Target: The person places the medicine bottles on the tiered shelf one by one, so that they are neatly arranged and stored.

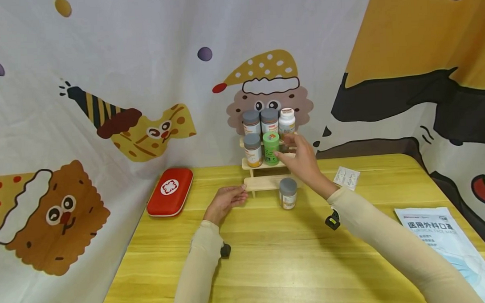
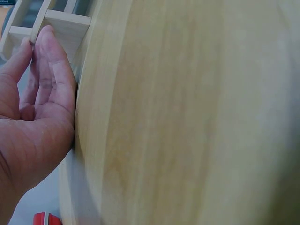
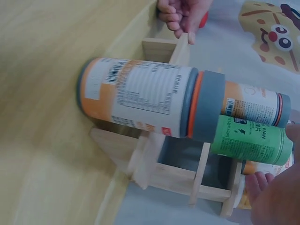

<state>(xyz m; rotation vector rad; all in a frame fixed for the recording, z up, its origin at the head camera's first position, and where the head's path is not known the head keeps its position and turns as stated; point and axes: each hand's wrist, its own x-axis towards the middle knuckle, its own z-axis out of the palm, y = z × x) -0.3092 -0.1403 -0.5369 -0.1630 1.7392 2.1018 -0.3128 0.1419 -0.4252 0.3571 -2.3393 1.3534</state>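
A stepped wooden rack (image 1: 265, 183) stands at the back of the table. My left hand (image 1: 225, 203) pinches the left end of its lowest step between thumb and fingers; the left wrist view shows this hand (image 2: 44, 112) close up. On the middle step are a grey-lidded bottle (image 1: 252, 152) and a green bottle (image 1: 271, 151). My right hand (image 1: 305, 161) is beside the green bottle with thumb and fingers spread, the thumb near its side; contact is unclear. Two grey-lidded bottles and a white bottle (image 1: 287, 119) fill the top step. Another grey-lidded bottle (image 3: 136, 96) stands before the rack.
A red zip case (image 1: 170, 192) lies left of the rack. To the right are a small printed paper (image 1: 347, 177) and a face mask packet (image 1: 450, 246). A cartoon-printed curtain (image 1: 151, 61) hangs close behind the table (image 1: 270, 262).
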